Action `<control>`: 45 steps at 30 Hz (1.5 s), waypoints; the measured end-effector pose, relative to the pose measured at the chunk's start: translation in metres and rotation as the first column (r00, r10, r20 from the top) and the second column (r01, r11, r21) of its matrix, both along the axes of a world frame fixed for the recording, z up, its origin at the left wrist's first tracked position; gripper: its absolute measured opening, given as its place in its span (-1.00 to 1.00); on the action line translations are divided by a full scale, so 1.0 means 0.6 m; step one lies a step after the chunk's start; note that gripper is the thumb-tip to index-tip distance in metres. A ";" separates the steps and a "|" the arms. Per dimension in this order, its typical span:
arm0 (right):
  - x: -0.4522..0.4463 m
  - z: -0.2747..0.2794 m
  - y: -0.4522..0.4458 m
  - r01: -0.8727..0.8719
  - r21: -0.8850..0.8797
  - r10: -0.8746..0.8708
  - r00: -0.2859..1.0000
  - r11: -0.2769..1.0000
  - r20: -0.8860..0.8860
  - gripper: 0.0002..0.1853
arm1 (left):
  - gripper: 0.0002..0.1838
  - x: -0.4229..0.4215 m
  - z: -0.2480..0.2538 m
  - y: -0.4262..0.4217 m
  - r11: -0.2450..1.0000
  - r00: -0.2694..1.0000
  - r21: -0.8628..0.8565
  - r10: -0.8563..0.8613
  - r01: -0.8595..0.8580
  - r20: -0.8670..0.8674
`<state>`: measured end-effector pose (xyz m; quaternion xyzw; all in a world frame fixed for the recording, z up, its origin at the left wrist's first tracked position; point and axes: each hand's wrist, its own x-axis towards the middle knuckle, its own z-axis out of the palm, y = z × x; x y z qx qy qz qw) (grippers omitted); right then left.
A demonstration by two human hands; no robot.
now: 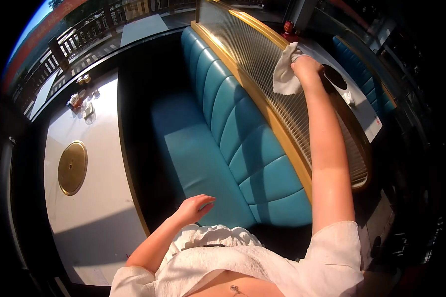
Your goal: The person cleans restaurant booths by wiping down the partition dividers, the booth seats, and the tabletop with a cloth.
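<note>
The right hand [307,69] is pinching a white cloth [285,74] in a closed grip, holding it against the ribbed glass partition [262,52]. The left hand [193,210] is hovering empty above the teal bench seat [191,158], its grip loosely open.

white table [99,203], round brass plate [73,168], small items [84,105] near far end

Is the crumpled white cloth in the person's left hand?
No, the right hand grips the cloth beside the gold-framed ribbed partition, while the left hand shows nothing in its fingers.
</note>
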<state>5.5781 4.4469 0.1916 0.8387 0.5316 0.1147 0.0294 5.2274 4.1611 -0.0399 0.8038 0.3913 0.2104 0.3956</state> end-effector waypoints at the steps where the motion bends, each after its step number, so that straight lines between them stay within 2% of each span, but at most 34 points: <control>1: -0.007 0.001 0.015 0.003 -0.001 -0.003 1.000 1.000 -0.001 -0.38 | -0.78 0.000 0.005 0.046 1.000 0.999 -0.013 -0.028 0.028 0.030; 2: -0.013 -0.007 0.026 0.045 -0.006 -0.045 0.999 0.999 0.008 -0.38 | -0.78 -0.003 -0.001 0.091 0.997 0.997 -0.019 -0.070 0.071 0.039; 4: -0.020 -0.014 0.039 -0.003 0.083 -0.006 0.995 0.997 0.100 -0.36 | -0.78 -0.001 -0.013 0.196 0.989 0.982 0.051 -0.146 0.141 0.120; 6: -0.021 -0.024 0.059 0.080 0.106 -0.096 0.983 0.991 0.158 -0.35 | -0.79 0.003 -0.036 0.277 0.976 0.961 0.012 -0.217 0.218 0.172; 8: -0.044 -0.018 0.084 0.196 0.097 -0.202 0.978 0.976 0.051 -0.24 | -0.80 0.010 -0.052 0.340 0.952 0.930 -0.015 -0.297 0.307 0.216; 10: -0.047 -0.034 0.139 0.153 0.145 -0.164 0.984 0.978 0.070 -0.16 | -0.81 0.010 -0.038 0.365 0.932 0.913 -0.084 -0.322 0.352 0.251; 12: -0.069 -0.055 0.197 0.140 0.308 -0.210 0.955 0.941 0.209 -0.33 | -0.80 0.008 -0.033 0.374 0.924 0.905 -0.134 -0.309 0.359 0.293; 14: -0.102 -0.060 0.242 0.177 0.349 -0.277 0.924 0.920 0.262 -0.31 | -0.79 0.012 -0.032 0.377 0.888 0.884 -0.206 -0.332 0.411 0.330; 16: -0.121 -0.047 0.250 0.195 0.287 -0.255 0.949 0.938 0.186 -0.25 | -0.78 0.026 -0.015 0.398 0.860 0.859 -0.178 -0.414 0.477 0.303; 17: -0.117 -0.039 0.233 0.219 0.300 -0.282 0.941 0.929 0.187 -0.25 | -0.77 0.039 0.005 0.417 0.890 0.868 -0.136 -0.375 0.436 0.327; 18: -0.108 -0.032 0.210 0.058 0.381 -0.069 0.997 0.923 0.016 -0.23 | -0.77 0.052 0.030 0.437 0.917 0.873 -0.094 -0.332 0.388 0.357; 19: -0.097 -0.022 0.185 -0.094 0.484 0.173 0.977 0.870 -0.122 -0.21 | -0.76 0.065 0.065 0.466 0.926 0.886 -0.085 -0.320 0.367 0.336; 20: -0.083 -0.008 0.155 -0.034 0.540 0.145 0.976 0.841 -0.165 -0.25 | -0.76 0.088 0.070 0.497 0.941 0.844 0.051 -0.323 0.334 0.427; 22: -0.045 0.003 0.066 -0.081 0.621 0.046 0.996 0.779 0.072 -0.38 | -0.79 0.136 0.121 0.562 0.928 0.788 0.271 -0.361 0.254 0.499; 23: -0.009 -0.004 0.025 -0.012 0.602 -0.078 0.989 0.798 0.123 -0.40 | -0.80 0.162 0.160 0.590 0.894 0.789 0.416 -0.375 0.168 0.486; 24: 0.016 -0.005 -0.018 0.123 0.540 -0.187 0.980 0.833 0.065 -0.37 | -0.78 0.186 0.207 0.607 0.887 0.777 0.451 -0.351 0.097 0.523; 25: 0.039 -0.009 -0.047 0.307 0.471 -0.257 0.952 0.827 -0.168 -0.36 | -0.72 0.224 0.226 0.641 0.757 0.791 0.652 -0.368 -0.052 0.490; 26: 0.055 -0.010 -0.076 0.484 0.371 -0.339 0.856 0.793 -0.390 -0.33 | -0.64 0.260 0.252 0.667 0.653 0.796 0.747 -0.384 -0.124 0.468; 27: 0.037 0.002 -0.088 0.481 0.281 -0.345 0.840 0.831 -0.417 -0.28 | -0.60 0.296 0.276 0.684 0.495 0.840 0.846 -0.359 -0.198 0.407; 28: 0.032 -0.017 -0.086 0.385 0.406 -0.289 0.916 0.829 -0.278 -0.28 | -0.60 0.327 0.299 0.698 0.399 0.885 0.900 -0.338 -0.175 0.321; 29: 0.035 -0.019 -0.083 0.401 0.408 -0.319 0.912 0.820 -0.256 -0.29 | -0.64 0.366 0.303 0.730 0.341 0.903 0.932 -0.351 -0.123 0.247; 30: 0.031 -0.021 -0.087 0.417 0.424 -0.323 0.905 0.804 -0.277 -0.32 | -0.67 0.396 0.293 0.764 0.374 0.924 0.926 -0.369 0.055 0.095; 31: 0.040 -0.045 -0.069 0.429 0.519 -0.334 0.903 0.739 -0.271 -0.35 | -0.67 0.414 0.285 0.784 0.367 0.963 0.929 -0.265 0.052 0.051; 32: 0.047 -0.058 -0.060 0.422 0.584 -0.299 0.906 0.693 -0.300 -0.38 | -0.69 0.425 0.273 0.810 0.380 0.966 0.925 -0.247 0.018 0.083; 34: 0.039 -0.053 -0.062 0.437 0.573 -0.285 0.897 0.693 -0.339 -0.41 | -0.69 0.417 0.262 0.853 0.376 0.970 0.926 -0.218 -0.020 0.109; 36: 0.041 -0.064 -0.056 0.405 0.635 -0.297 0.914 0.658 -0.276 -0.45 | -0.67 0.401 0.265 0.900 0.253 0.990 0.967 -0.139 0.009 0.027; 39: 0.038 -0.066 -0.053 0.396 0.699 -0.296 0.917 0.595 -0.267 -0.53 | -0.67 0.378 0.278 0.986 0.197 0.982 0.976 -0.182 0.088 -0.052; 40: 0.036 -0.061 -0.054 0.372 0.724 -0.300 0.925 0.580 -0.235 -0.56 | -0.67 0.374 0.280 1.011 0.131 0.980 0.986 -0.185 0.104 -0.078; 42: 0.033 -0.055 -0.058 0.348 0.730 -0.266 0.936 0.589 -0.232 -0.58 | -0.63 0.370 0.275 1.063 0.248 0.970 0.964 -0.240 0.102 -0.041; 45: 0.031 -0.044 -0.071 0.338 0.725 -0.256 0.940 0.600 -0.227 -0.58 | -0.63 0.358 0.276 1.102 0.270 0.981 0.961 -0.195 0.060 -0.006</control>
